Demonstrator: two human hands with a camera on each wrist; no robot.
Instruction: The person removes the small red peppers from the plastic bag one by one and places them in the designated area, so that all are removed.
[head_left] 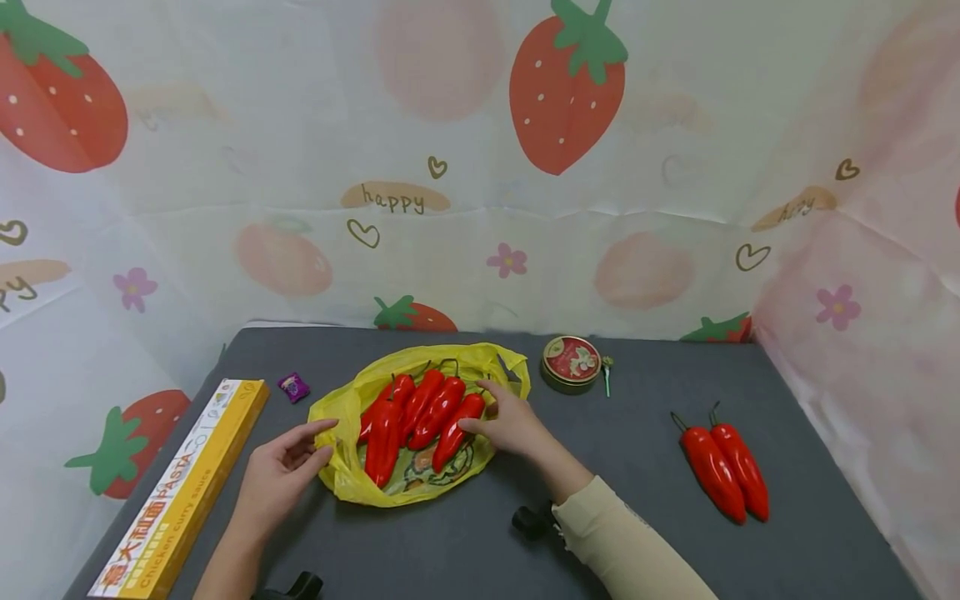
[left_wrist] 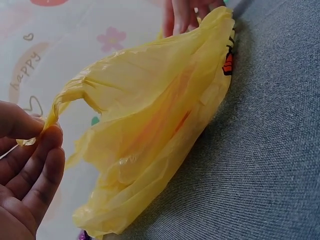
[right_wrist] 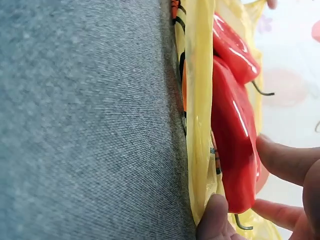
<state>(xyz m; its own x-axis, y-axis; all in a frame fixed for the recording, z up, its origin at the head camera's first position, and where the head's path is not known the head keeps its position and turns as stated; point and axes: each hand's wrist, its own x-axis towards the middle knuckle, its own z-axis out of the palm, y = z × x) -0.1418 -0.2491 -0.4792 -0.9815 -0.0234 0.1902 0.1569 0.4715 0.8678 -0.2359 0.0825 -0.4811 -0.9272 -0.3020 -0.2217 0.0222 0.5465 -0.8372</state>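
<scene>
Our left hand (head_left: 276, 479) pinches the yellow plastic bag (head_left: 343, 473) at eleven o'clock, though we cannot tell whether our right hand (head_left: 516, 423) grips the long red pepper (head_left: 457, 433) inside, which uneven tugging could spill.

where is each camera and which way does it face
Head: on the head, facing forward and down at the yellow bag of red peppers; left hand, right hand and forearms show.
Left wrist: on that wrist, facing the bag's side; left hand close, right hand beyond.
Right wrist: on that wrist, facing the peppers; right hand close.
Head and right wrist share the bag and its peppers.
</scene>
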